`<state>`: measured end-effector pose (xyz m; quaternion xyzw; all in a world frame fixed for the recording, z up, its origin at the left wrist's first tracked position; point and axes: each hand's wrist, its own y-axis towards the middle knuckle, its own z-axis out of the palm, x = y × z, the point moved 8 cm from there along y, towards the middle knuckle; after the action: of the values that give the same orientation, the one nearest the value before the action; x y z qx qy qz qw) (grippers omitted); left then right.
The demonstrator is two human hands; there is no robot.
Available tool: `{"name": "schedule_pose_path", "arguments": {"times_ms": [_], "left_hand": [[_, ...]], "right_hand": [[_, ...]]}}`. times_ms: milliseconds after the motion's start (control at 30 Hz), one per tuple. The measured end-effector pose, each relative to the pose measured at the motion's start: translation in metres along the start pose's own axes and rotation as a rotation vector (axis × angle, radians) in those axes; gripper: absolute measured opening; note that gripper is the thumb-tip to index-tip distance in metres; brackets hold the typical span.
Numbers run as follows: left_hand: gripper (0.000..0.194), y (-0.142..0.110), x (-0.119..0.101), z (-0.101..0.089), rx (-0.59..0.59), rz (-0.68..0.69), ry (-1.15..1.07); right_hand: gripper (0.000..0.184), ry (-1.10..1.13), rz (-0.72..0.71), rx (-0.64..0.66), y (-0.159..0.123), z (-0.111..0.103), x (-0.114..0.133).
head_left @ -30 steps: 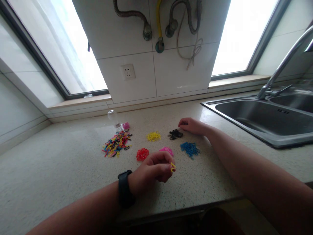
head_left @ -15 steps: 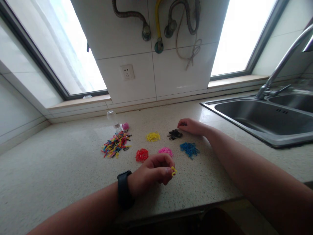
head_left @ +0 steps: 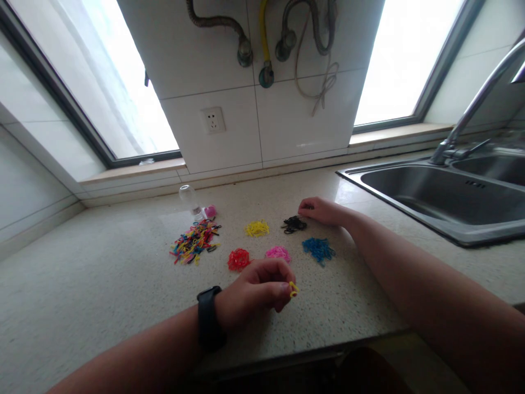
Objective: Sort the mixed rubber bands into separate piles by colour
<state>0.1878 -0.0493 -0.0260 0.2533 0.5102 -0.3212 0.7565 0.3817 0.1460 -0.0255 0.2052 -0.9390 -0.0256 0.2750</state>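
My left hand [head_left: 264, 284], with a dark watch on the wrist, pinches a small yellow rubber band [head_left: 293, 290] between thumb and forefinger above the counter's front. Just beyond it lie a pink pile [head_left: 278, 253] and a red pile [head_left: 238, 260] of rubber bands. My right hand [head_left: 314, 209] rests at the edge of a black rubber band pile [head_left: 294, 224], fingers closed; whatever they hold is too small to make out. Nearby are a blue pile [head_left: 319, 250] and a yellow pile [head_left: 257, 228]. A mixed-colour heap [head_left: 194, 243] sits to the left.
Behind the mixed heap are a clear bottle [head_left: 188, 200] lying tilted and a pink cap [head_left: 210, 212]. A steel sink [head_left: 369, 180] with a faucet [head_left: 471, 115] is set into the counter [head_left: 102, 284] on the right. A socket [head_left: 213, 120] and hoses are on the tiled wall.
My left hand has shifted very slightly to the right with the yellow rubber band. My right hand stays beside the black pile, and the piles look the same.
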Motion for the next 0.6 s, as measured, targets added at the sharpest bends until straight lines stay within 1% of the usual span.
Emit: {"name": "schedule_pose_path", "arguments": {"times_ms": [233,400,600], "left_hand": [[0.023,-0.0006,0.0003,-0.0001,-0.010,-0.016,0.027],[0.024,-0.0014,-0.0009,0.0017,-0.001,-0.024,0.058],[0.023,-0.0013,-0.0018,0.0032,0.009,-0.014,0.046]], "right_hand": [[0.037,0.015,0.031,0.016,-0.0020,-0.0008,0.0010],[0.043,0.083,0.084,0.036,-0.0022,0.0014,-0.0018],[0.051,0.153,0.077,0.037,0.0015,0.0052,-0.0081]]}}
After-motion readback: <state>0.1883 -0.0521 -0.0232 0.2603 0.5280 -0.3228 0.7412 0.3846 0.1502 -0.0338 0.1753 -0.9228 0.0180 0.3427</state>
